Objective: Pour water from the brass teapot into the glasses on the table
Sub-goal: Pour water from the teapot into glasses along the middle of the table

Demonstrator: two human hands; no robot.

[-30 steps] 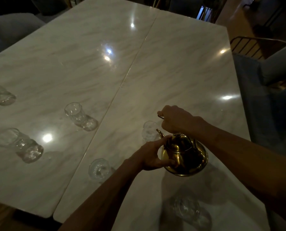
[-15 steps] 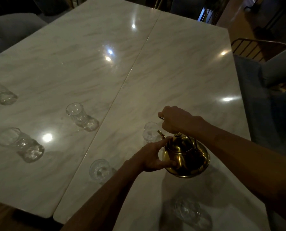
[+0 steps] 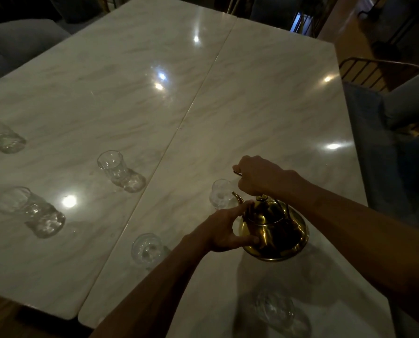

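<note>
teapot tilted above table, spout at glass just beyond it | right hand grasps its handle, left hand clasps its side | likely mid-pour; other glasses left of teapot, levels unreadable

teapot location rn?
Head view, lower right: the brass teapot is held by the right hand at its handle and the left hand at its side, spout beside a glass.
</note>
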